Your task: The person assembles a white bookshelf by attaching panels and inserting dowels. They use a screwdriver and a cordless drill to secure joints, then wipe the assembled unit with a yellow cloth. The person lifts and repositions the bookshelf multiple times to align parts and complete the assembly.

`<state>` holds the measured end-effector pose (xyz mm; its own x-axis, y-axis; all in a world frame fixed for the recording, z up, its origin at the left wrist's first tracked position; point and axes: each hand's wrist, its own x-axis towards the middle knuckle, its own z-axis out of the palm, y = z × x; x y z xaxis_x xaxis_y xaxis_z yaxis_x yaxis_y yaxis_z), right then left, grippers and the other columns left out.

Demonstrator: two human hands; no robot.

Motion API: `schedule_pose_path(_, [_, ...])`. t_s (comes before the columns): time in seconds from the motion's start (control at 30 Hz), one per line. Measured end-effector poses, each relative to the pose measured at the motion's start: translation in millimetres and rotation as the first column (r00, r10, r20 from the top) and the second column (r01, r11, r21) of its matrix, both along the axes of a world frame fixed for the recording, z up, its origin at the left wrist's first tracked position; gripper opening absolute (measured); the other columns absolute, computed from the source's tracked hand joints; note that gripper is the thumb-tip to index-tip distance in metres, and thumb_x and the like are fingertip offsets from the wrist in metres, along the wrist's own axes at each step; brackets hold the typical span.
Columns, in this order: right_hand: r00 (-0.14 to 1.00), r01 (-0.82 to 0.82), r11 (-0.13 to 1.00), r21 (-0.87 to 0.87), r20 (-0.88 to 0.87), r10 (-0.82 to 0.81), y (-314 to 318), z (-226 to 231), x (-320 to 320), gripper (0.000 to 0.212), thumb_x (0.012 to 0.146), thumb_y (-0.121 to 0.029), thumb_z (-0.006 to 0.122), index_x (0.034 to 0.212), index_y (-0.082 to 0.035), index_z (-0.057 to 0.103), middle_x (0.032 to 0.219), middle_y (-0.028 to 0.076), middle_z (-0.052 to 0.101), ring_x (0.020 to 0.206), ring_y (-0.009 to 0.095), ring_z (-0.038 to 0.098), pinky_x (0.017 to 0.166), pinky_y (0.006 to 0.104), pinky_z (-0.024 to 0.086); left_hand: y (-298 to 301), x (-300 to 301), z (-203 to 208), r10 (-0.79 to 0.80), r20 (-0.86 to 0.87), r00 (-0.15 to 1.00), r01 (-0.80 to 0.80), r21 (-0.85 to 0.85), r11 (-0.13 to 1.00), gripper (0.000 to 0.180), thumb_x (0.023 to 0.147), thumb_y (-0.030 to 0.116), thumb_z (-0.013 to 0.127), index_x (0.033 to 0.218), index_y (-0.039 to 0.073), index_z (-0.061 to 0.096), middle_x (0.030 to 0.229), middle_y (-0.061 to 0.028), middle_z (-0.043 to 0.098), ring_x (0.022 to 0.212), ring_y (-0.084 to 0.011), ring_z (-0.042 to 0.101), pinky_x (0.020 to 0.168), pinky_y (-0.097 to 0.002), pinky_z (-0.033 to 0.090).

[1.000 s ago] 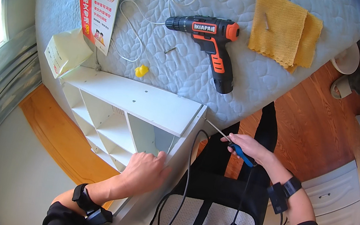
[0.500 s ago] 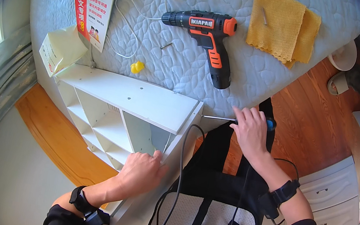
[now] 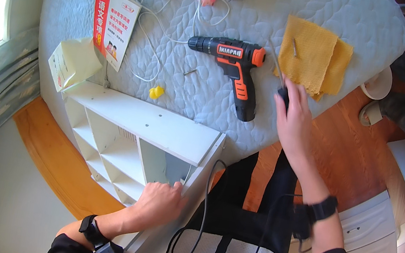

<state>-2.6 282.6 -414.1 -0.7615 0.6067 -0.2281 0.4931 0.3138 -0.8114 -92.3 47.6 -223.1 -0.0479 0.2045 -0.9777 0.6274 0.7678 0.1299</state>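
My right hand (image 3: 296, 118) is closed around the dark handle of a screwdriver (image 3: 284, 95). Its thin metal shaft points up and left over the quilted bed cover, between a cordless drill (image 3: 242, 82) and a yellow cloth (image 3: 306, 52). My left hand (image 3: 160, 201) is curled over the near right edge of a white shelf unit (image 3: 147, 118), thumb on top and fingers partly hidden. The unit has several compartments and leans against the bed. One screw (image 3: 295, 47) lies on the cloth, another (image 3: 190, 72) on the cover left of the drill.
A red and white book (image 3: 114, 28), a paper box (image 3: 75, 63) and a small yellow toy (image 3: 156, 92) lie on the bed (image 3: 168, 75). White cables tangle at the back near a white tray. A black cable (image 3: 207, 197) hangs beside the shelf unit. Drawers (image 3: 355, 240) stand at right.
My right hand has taken the screwdriver away from the shelf unit's right side and moved up toward the yellow cloth. My left hand stays on the unit. The view has tilted slightly.
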Motion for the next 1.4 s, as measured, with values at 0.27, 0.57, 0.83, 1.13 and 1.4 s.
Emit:
schedule_pose_path(0.27, [0.966,0.207,0.960,-0.190,-0.116,-0.231,25.5,1.9,-48.9,0.022,0.088,-0.012,0.060,0.107,-0.002,0.060,0.090,0.011,0.062,0.079,0.021,0.062,0.068,0.0312,0.050,2.4,-2.0,-0.5,-0.039,0.024,0.999,0.037,0.079,0.996,0.034,0.089,0.031,0.054,0.081,-0.002,0.051,0.060,-0.0204,0.058,0.057,-0.0393,0.059,0.054,-0.0482,0.046])
schedule_pose_path(0.57, [0.881,-0.464,0.590,-0.661,-0.412,0.231,-106.1,159.7,-10.9,0.019,0.091,-0.012,0.058,0.107,-0.007,0.065,0.075,0.001,0.060,0.063,0.007,0.053,0.056,0.0211,0.042,-6.9,-8.0,-6.0,0.291,0.222,0.931,-0.363,0.466,0.807,0.019,0.083,0.022,0.056,0.075,0.006,0.061,0.063,-0.0152,0.062,0.055,-0.0325,0.061,0.052,-0.0440,0.047])
schedule_pose_path(0.83, [0.807,0.547,0.298,-0.782,0.587,0.062,-146.1,16.3,74.6,0.037,0.099,-0.036,0.043,0.094,-0.003,0.059,0.072,-0.001,0.051,0.057,0.005,0.045,0.050,0.0201,0.039,1.1,-4.1,1.4,0.027,0.071,0.997,-0.032,0.078,0.996,0.031,0.087,0.027,0.053,0.081,-0.004,0.053,0.058,-0.0192,0.059,0.055,-0.0396,0.060,0.052,-0.0475,0.047])
schedule_pose_path(1.13, [0.826,0.563,-0.333,-0.756,0.520,0.218,-162.6,-43.6,47.2,0.038,0.099,-0.039,0.040,0.072,-0.013,0.047,0.061,-0.007,0.038,0.050,0.004,0.035,0.044,0.0215,0.029,-2.8,-3.3,1.2,0.066,0.029,0.997,-0.069,0.115,0.991,0.025,0.086,0.021,0.051,0.080,-0.003,0.051,0.055,-0.0201,0.056,0.053,-0.0415,0.057,0.051,-0.0497,0.045])
schedule_pose_path(1.4, [0.926,0.367,0.294,-0.882,0.377,-0.025,-189.4,-33.2,56.9,0.035,0.100,-0.030,0.040,0.076,-0.006,0.049,0.065,0.001,0.042,0.063,0.015,0.045,0.059,0.0307,0.038,-0.9,-2.6,3.0,0.095,0.037,0.995,-0.098,0.105,0.990,0.024,0.085,0.020,0.051,0.078,-0.003,0.049,0.053,-0.0200,0.055,0.051,-0.0412,0.056,0.050,-0.0498,0.045])
